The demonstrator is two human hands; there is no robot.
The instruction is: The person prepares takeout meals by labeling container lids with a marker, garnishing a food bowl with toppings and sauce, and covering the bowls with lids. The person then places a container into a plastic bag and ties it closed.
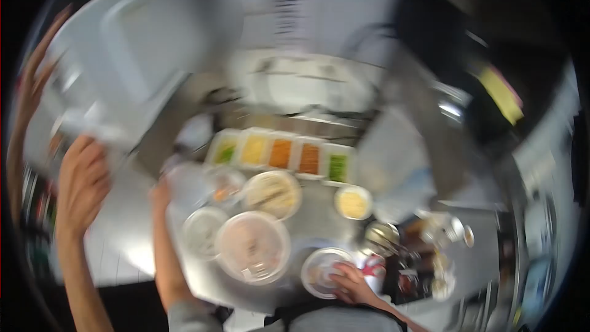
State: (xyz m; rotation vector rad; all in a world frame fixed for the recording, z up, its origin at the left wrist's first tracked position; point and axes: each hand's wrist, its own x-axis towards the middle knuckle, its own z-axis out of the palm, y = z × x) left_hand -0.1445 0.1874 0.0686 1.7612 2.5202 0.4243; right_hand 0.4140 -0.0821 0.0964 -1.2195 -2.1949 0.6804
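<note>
My right hand [350,281] is over the right side of a round bowl [312,288] at the front of the steel counter. Its fingers are drawn together inside the rim, and what they pinch is too blurred to make out. Stretched out to the left, my left hand [161,194] is beside a clear plastic piece [184,187]; motion smears its fingers. Between my arms are a large translucent tub [253,247], a lidded-looking round container [204,232] and a bowl of pale strips [272,194]. A small bowl of yellow shreds [353,202] lies farther right.
Several white trays [281,153] of green, yellow and orange-brown food line the back. Another person's hand [83,181] and a second raised hand [35,80] are at the far left. Jars and a metal pot [381,238] crowd the right side.
</note>
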